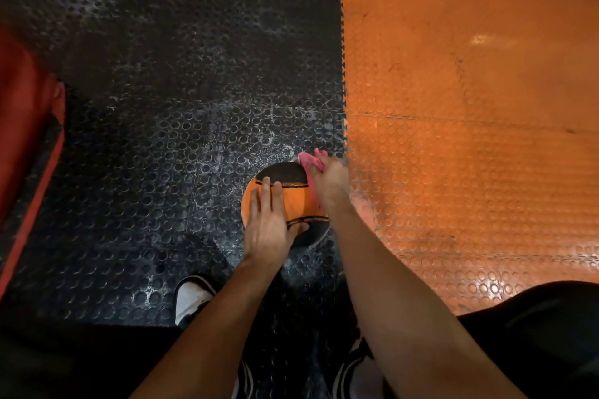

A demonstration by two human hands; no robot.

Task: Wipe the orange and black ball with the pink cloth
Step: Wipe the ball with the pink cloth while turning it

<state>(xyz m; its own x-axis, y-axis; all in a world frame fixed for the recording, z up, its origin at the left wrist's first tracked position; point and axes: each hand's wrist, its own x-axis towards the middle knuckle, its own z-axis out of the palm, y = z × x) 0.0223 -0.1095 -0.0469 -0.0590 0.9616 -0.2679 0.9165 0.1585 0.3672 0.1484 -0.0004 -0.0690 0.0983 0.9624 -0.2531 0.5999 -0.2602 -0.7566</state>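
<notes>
An orange and black ball (296,201) sits on the black studded floor mat, near its seam with the orange mat. My left hand (269,220) lies flat on the ball's left side, fingers straight, thumb across the lower black band. My right hand (327,179) grips the pink cloth (311,160) and presses it against the ball's upper right side. Most of the cloth is hidden under that hand.
Black studded mat (162,123) covers the left and middle floor, orange studded mat (470,107) the right. A red padded object (26,126) lies at the far left. My shoes (191,299) stand below the ball, and a dark-clothed knee (551,317) fills the lower right.
</notes>
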